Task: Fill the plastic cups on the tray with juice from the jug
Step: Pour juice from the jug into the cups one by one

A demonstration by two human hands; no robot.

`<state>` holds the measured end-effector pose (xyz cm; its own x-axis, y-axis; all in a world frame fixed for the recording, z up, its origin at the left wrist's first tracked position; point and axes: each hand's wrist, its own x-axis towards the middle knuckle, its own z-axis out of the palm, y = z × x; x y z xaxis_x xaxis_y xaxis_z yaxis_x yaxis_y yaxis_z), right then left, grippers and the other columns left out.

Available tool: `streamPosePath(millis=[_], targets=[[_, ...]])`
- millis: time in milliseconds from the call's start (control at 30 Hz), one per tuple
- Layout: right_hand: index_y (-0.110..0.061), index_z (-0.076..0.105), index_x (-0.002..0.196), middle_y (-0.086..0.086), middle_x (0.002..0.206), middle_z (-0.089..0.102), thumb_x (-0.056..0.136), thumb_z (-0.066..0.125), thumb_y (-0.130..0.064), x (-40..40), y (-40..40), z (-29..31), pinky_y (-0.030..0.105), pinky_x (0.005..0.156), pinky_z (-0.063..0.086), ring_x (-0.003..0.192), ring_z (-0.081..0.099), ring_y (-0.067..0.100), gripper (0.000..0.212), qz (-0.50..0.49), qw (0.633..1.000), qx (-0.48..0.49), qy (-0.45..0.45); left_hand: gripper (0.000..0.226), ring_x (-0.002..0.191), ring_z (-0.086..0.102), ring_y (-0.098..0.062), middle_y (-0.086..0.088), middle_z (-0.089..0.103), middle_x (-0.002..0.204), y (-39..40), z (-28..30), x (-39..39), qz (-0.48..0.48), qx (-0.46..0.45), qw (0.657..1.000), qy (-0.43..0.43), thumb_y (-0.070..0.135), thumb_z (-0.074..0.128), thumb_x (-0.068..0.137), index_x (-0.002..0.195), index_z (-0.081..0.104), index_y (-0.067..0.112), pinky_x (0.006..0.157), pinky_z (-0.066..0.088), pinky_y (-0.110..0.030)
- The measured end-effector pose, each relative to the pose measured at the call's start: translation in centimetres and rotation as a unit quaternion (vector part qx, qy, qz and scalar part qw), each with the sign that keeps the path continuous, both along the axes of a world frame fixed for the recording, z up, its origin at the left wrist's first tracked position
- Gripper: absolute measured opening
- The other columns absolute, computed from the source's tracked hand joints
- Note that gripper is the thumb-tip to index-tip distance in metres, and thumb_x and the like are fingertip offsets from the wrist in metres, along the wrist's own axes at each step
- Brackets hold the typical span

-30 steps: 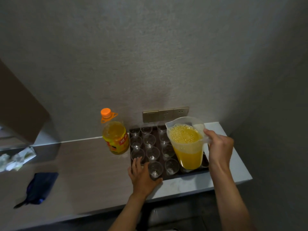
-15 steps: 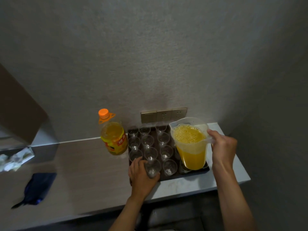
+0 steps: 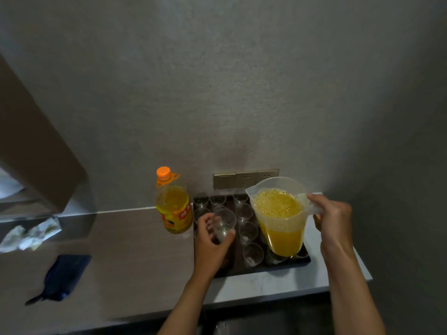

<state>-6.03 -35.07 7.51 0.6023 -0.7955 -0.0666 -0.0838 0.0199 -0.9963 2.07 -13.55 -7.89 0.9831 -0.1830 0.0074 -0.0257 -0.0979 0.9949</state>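
Left hand (image 3: 210, 247) is gripping 1 clear cup (image 3: 225, 223); right hand (image 3: 332, 220) is grasping the jug (image 3: 280, 218) handle.
Jug is hiding the tray (image 3: 261, 270)'s right cups; juice bottle (image 3: 173, 209) is standing just beside its left edge.

Two arms come up from the near edge. The left hand (image 3: 211, 243) and the right hand (image 3: 335, 221) are both bare, with no gloves. No rings show on the fingers and no watch or band shows on either wrist. Both forearms are bare as far as they can be seen, and no sleeve shows. The rest of the person is out of view.
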Motion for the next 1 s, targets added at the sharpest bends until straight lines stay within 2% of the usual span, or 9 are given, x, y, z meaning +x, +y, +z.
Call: streamPosePath(millis=[100, 233, 367, 533, 600, 767, 833, 933, 1000], targets=[[0.002, 0.058, 0.059, 0.000, 0.046, 0.030, 0.072, 0.069, -0.028, 0.0, 0.4, 1.3, 0.030, 0.054, 0.023, 0.043, 0.025, 0.013, 0.034, 0.029, 0.999, -0.031, -0.010, 0.061, 0.122, 0.061, -0.006, 0.011, 0.063, 0.130, -0.2, 1.5, 0.0, 0.005, -0.041, 0.999, -0.001, 0.024, 0.084, 0.082, 0.128, 0.048, 0.042, 0.100, 0.056, -0.040], [0.024, 0.054, 0.073, 0.007, 0.056, 0.030, 0.065, 0.069, -0.032, -0.1, 0.9, 2.6, 0.030, 0.054, 0.024, 0.047, 0.026, 0.015, 0.058, 0.043, 0.998, -0.051, -0.001, 0.064, 0.125, 0.060, -0.013, 0.008, 0.062, 0.133, -0.3, 2.7, 0.1, 0.012, -0.082, 0.997, -0.003, 0.023, 0.086, 0.081, 0.131, 0.051, 0.040, 0.098, 0.057, -0.044], [0.024, 0.060, 0.079, 0.013, 0.058, 0.041, 0.065, 0.070, -0.034, 0.0, 1.3, 2.8, 0.034, 0.058, 0.032, 0.053, 0.037, 0.021, 0.061, 0.060, 0.995, -0.074, 0.005, 0.063, 0.123, 0.060, -0.009, 0.008, 0.062, 0.133, -0.5, 3.7, 0.2, 0.005, -0.104, 0.995, 0.000, 0.018, 0.085, 0.081, 0.131, 0.052, 0.036, 0.093, 0.059, -0.039], [0.020, 0.064, 0.080, 0.040, 0.069, 0.052, 0.066, 0.070, -0.040, 0.3, 1.9, 2.6, 0.042, 0.064, 0.039, 0.063, 0.047, 0.029, 0.062, 0.068, 0.991, -0.113, 0.035, 0.060, 0.117, 0.062, -0.004, 0.013, 0.064, 0.127, -0.4, 4.1, 0.1, 0.005, -0.111, 0.994, 0.001, 0.013, 0.085, 0.081, 0.125, 0.054, 0.039, 0.088, 0.060, -0.034], [0.017, 0.064, 0.078, 0.039, 0.068, 0.053, 0.064, 0.070, -0.045, 0.4, 2.0, 2.4, 0.042, 0.064, 0.039, 0.062, 0.047, 0.028, 0.064, 0.068, 0.988, -0.130, 0.048, 0.060, 0.117, 0.061, -0.001, 0.017, 0.063, 0.125, -0.3, 4.2, 0.1, 0.002, -0.109, 0.994, 0.003, 0.014, 0.085, 0.080, 0.124, 0.054, 0.040, 0.088, 0.060, -0.033], [0.013, 0.057, 0.061, 0.009, 0.051, 0.040, 0.072, 0.072, -0.040, 0.6, 2.1, 2.0, 0.038, 0.060, 0.033, 0.052, 0.037, 0.020, 0.056, 0.069, 0.985, -0.144, 0.060, 0.061, 0.121, 0.058, 0.000, 0.015, 0.062, 0.128, -0.3, 4.1, 0.2, 0.000, -0.107, 0.994, 0.006, 0.013, 0.086, 0.079, 0.127, 0.055, 0.036, 0.090, 0.060, -0.035], [0.005, 0.056, 0.054, 0.007, 0.048, 0.041, 0.079, 0.075, -0.035, 0.6, 2.0, 1.8, 0.039, 0.061, 0.035, 0.051, 0.039, 0.019, 0.051, 0.067, 0.984, -0.155, 0.064, 0.062, 0.122, 0.057, 0.001, 0.015, 0.061, 0.129, -0.4, 4.0, 0.3, 0.000, -0.109, 0.994, 0.011, 0.013, 0.086, 0.079, 0.127, 0.054, 0.037, 0.091, 0.060, -0.036], [0.009, 0.059, 0.063, 0.018, 0.052, 0.044, 0.079, 0.074, -0.037, 0.8, 1.8, 1.7, 0.040, 0.062, 0.038, 0.053, 0.043, 0.021, 0.051, 0.069, 0.981, -0.164, 0.076, 0.064, 0.123, 0.057, -0.001, 0.014, 0.060, 0.131, -0.4, 4.0, 0.5, -0.010, -0.105, 0.994, 0.019, 0.017, 0.087, 0.079, 0.128, 0.053, 0.040, 0.094, 0.059, -0.039], [0.010, 0.058, 0.063, 0.015, 0.051, 0.045, 0.081, 0.074, -0.035, 0.8, 1.8, 1.8, 0.043, 0.062, 0.038, 0.053, 0.042, 0.021, 0.051, 0.073, 0.979, -0.173, 0.084, 0.064, 0.125, 0.057, -0.003, 0.016, 0.060, 0.131, -0.4, 3.9, 0.4, -0.018, -0.099, 0.995, 0.023, 0.019, 0.087, 0.079, 0.127, 0.052, 0.042, 0.097, 0.058, -0.041]])
